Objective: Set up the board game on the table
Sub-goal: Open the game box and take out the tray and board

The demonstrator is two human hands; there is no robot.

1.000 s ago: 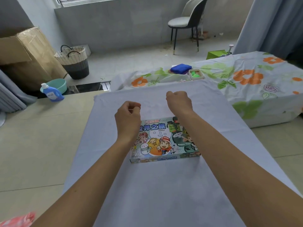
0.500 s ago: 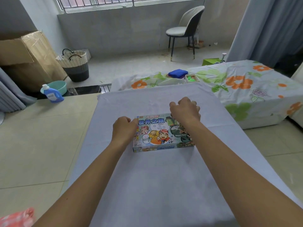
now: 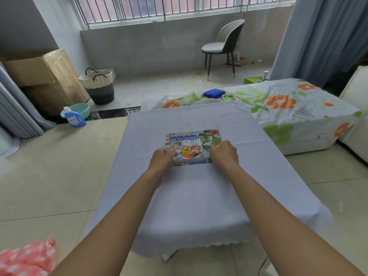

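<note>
A colourful board game box (image 3: 191,143) with cartoon figures lies closed on the table (image 3: 191,196), which is covered by a pale lilac cloth. My left hand (image 3: 162,159) grips the box's near left corner, fingers curled over the lid. At the near right corner my right hand (image 3: 224,153) holds the box the same way. The near edge of the box is partly hidden behind both hands.
A low surface under a flowered sheet (image 3: 288,108) stands behind and right of the table, carrying a blue cloth (image 3: 214,93) and a small tray (image 3: 229,97). On the floor at left are a detergent bottle (image 3: 72,118), a basin, a woven basket (image 3: 98,86) and a cardboard box.
Both hands came back from beyond the box and down onto its near corners. The view has tilted up, so the box sits farther from me in the frame.
</note>
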